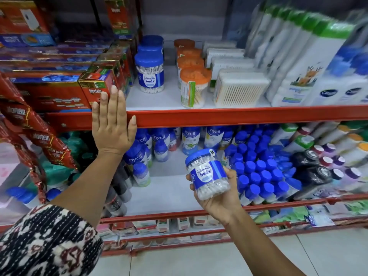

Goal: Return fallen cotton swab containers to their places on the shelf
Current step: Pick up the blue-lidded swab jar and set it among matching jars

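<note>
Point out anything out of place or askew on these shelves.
One blue-lidded Johnson's buds jar is off the shelf, tilted in the right hand in front of the nycil bottles, a shelf below its matching row. The left hand rests flat on the red shelf edge.

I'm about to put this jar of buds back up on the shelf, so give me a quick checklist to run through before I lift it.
1. Grip: right hand wraps the Johnson's buds jar from below and behind. Ok.
2. Lid: the blue cap looks seated, but the jar is tilted. Cannot tell if fully shut.
3. Destination: bare white shelf in front of the row of blue-lidded buds jars. Ok.
4. Neighbours: orange-lidded swab jar stands to the right, apart from the gap. Ok.
5. Left hand: open, flat against the red shelf edge, beside the Mortein box, left of the gap. Ok.
</note>
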Available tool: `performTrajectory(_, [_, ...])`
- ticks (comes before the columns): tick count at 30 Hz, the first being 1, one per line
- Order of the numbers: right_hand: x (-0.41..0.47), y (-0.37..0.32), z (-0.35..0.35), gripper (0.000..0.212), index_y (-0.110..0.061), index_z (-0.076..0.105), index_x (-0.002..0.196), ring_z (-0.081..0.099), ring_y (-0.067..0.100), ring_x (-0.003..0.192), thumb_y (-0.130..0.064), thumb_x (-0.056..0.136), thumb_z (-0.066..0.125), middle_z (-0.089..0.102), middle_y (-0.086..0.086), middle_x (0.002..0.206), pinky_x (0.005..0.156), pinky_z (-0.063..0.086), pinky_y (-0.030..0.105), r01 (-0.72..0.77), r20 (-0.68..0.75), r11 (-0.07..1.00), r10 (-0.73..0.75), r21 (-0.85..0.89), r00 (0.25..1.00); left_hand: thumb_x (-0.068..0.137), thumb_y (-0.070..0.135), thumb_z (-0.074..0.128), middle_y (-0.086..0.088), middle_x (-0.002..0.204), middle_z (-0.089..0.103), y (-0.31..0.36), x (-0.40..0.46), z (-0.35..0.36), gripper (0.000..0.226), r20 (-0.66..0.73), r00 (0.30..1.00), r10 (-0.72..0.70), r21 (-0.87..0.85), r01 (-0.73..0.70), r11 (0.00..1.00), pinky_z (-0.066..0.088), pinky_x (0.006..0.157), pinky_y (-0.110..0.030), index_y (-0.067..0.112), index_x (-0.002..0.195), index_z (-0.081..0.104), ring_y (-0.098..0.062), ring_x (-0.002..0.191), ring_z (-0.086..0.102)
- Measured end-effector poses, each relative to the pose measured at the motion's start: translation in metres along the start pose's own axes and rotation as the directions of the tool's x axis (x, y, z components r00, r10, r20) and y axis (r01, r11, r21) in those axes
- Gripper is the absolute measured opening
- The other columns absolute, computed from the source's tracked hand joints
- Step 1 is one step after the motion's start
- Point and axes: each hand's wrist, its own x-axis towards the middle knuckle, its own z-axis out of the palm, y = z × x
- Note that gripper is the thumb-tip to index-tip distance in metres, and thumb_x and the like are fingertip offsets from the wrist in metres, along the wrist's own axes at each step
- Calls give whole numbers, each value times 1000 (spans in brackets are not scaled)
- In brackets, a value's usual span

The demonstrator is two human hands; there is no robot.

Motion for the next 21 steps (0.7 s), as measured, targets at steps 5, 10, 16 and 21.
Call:
performTrajectory(5, [1,1,9,76,7,69,106,71,34,76,-34,46,91,70,27,98,63,61,37,9,15,995,-7,-99,1000,104,35,24,2,164,-7,1,2,1,61,5,1000,-3,-5,3,1000,1,124,-35,7,155,8,-16,151,-4])
performTrajectory(10, [3,-2,22,80,-2,72,103,71,27,83,-44,39,92,72,18,99,73,60,35,40,-99,936,-79,-349,992,104,34,24,0,164,-7,2,0,-2,61,12,1000,-4,-17,4,1000,0,124,-35,6,155,7,-17,151,-4])
performTrajectory(16, [13,-31,92,85,-18,62,118,69,20,91,-44,42,90,73,4,104,73,58,34,298,75,646,-349,-703,934,104,34,24,-4,164,-3,4,-2,0,60,-22,1000,6,-16,-6,1000,4,124,-36,6,155,9,-19,151,1])
performTrajectory(21, [31,-67,178,65,-24,56,117,67,10,92,-23,56,80,69,-5,105,74,54,25,533,391,215,-472,-818,790,105,35,23,-6,164,1,4,-3,2,59,-29,999,17,-22,-17,1000,7,124,-37,6,155,10,-21,151,5])
